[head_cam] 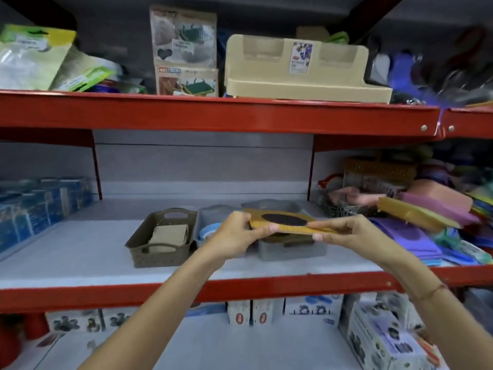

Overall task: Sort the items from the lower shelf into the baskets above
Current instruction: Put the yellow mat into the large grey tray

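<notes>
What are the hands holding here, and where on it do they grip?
Both hands hold one flat yellow pad with a dark oval patch level above the grey basket. The left hand pinches its left edge, the right hand its right edge.

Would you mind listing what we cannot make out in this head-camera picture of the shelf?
- Grey basket: its contents, hidden by the yellow card held in the left hand and right hand.
- Middle basket: mostly covered by the left hand; only something blue shows.
- Pile at the right: motion blur; items run together.
- Label on the beige tray: print too small.
- Boxes on the lower shelf: cut by the bottom edge.
</notes>
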A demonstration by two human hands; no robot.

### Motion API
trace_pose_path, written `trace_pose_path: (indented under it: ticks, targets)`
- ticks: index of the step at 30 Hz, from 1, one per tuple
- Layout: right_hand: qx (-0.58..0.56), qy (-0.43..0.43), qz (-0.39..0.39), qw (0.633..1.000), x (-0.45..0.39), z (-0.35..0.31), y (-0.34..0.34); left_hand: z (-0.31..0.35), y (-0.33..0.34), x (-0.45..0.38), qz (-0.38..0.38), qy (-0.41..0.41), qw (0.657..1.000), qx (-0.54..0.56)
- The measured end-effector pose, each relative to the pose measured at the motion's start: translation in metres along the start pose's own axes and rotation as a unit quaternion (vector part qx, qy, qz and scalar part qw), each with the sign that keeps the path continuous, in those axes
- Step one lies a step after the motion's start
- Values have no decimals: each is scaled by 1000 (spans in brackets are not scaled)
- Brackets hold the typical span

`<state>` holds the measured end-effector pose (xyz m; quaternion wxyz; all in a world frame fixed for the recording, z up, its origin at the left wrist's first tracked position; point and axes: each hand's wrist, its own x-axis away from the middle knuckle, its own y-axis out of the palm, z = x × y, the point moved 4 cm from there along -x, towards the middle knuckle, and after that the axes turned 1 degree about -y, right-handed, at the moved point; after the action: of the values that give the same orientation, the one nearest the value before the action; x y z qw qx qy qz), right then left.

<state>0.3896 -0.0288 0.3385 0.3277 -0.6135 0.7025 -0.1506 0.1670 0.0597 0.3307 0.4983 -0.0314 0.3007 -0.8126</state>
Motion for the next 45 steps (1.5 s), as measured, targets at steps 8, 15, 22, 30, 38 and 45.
trace_pose_path:
  ticks: [8,15,22,30,38,45]
  targets:
    - [126,-20,-30,991,-76,57,-17,-18,31,-77,-96,-34,981,-165]
    - [372,-68,-88,922,-111,80,-3,-34,49,-95,-126,-60,925,-352]
    - [430,-121,-115,887,-126,72,14,-23,62,-115,-122,-10,860,-495]
    - [457,-87,-91,881,-139,77,23,-26,60,-119,-78,2,892,-444]
    - [234,-85,-57,967,-167,16,49,-31,-43,-90,75,-113,959,-249]
    - [213,-88,-98,968,-202,-40,131,-65,-97,-79,85,-245,960,-109]
